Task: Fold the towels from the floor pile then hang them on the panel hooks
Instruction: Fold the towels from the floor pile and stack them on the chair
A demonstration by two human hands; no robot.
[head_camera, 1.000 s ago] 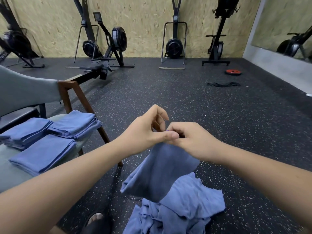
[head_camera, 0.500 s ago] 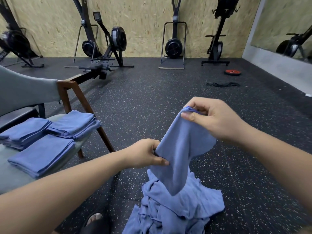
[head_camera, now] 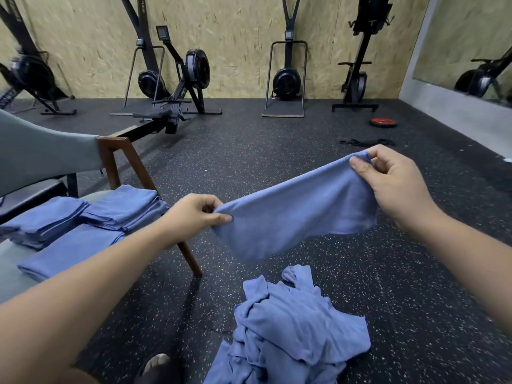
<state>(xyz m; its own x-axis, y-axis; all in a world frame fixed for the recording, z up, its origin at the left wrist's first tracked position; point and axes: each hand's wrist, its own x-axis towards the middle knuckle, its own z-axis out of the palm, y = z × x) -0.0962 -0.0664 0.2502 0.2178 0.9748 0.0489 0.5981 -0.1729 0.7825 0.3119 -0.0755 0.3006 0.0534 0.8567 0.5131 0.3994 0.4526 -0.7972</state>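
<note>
A blue towel point(head_camera: 299, 214) hangs stretched in the air between my hands, clear of the floor. My left hand point(head_camera: 194, 214) pinches its lower left corner. My right hand point(head_camera: 393, 184) pinches the upper right corner, higher and farther out. Below it, a crumpled pile of blue towels point(head_camera: 293, 331) lies on the black speckled floor. Three stacks of folded blue towels point(head_camera: 83, 225) rest on the grey chair seat at the left. No panel hooks are in view.
The grey chair point(head_camera: 41, 159) with brown wooden legs stands at my left. Rowing and ski machines point(head_camera: 177, 79) line the far board wall. A red weight plate point(head_camera: 383, 122) and a black strap point(head_camera: 365, 142) lie far right. My sandalled foot point(head_camera: 155, 364) is beside the pile.
My hands have pulled apart, the right one up and to the right, the left one sliding to the opposite corner. The towel has lifted off the pile and now spans between them.
</note>
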